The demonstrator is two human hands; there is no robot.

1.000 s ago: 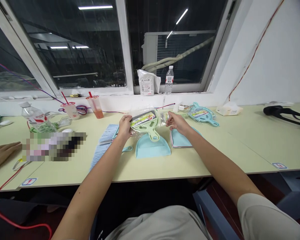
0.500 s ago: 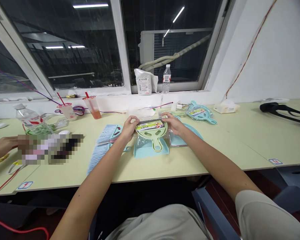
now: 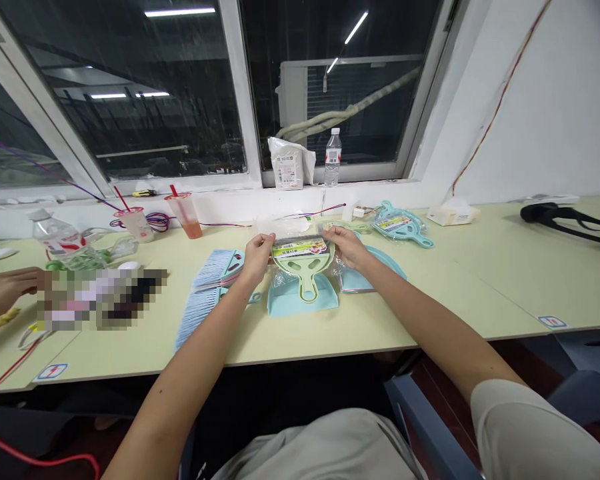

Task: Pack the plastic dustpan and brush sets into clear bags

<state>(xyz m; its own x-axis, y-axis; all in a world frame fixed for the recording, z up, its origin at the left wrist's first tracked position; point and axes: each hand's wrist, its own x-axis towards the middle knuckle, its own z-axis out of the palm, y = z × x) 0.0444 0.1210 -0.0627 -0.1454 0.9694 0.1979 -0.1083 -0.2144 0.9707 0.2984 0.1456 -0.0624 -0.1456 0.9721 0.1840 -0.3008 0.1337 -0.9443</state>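
Through the head view, my only feed, I see the green dustpan-and-brush set (image 3: 307, 270) in its clear bag, held up between two bare hands over the near-middle of the worktop (image 3: 460, 287). The left hand (image 3: 258, 257) grips its far left edge, thumb and fingers closed on it; the right hand (image 3: 347, 247) pinches the far right corner.

What has changed: a second ago the set sat slanted and the right hand was off to its right, clear of the pan. Now it hangs straight, handle toward the near side, printed label facing up at me. I take this to mean that both hands share the load and the set is steadier than in a one-sided hold. Over the last half second I find hardly any difference.

Beneath it in my view lies a bare blue dustpan (image 3: 286, 304); I can't tell whether the two touch. Just right, partly behind the right forearm, is a second blue dustpan (image 3: 387, 260). On the left, by the left forearm, lie two blue-bristled brushes (image 3: 195, 317), one farther than the other. Far right of the hands, a bagged blue dustpan set (image 3: 400, 225) rests on the worktop.

At the left edge, a co-worker's hand (image 3: 7, 293) reaches in beside a blurred-out patch, well apart from all this.
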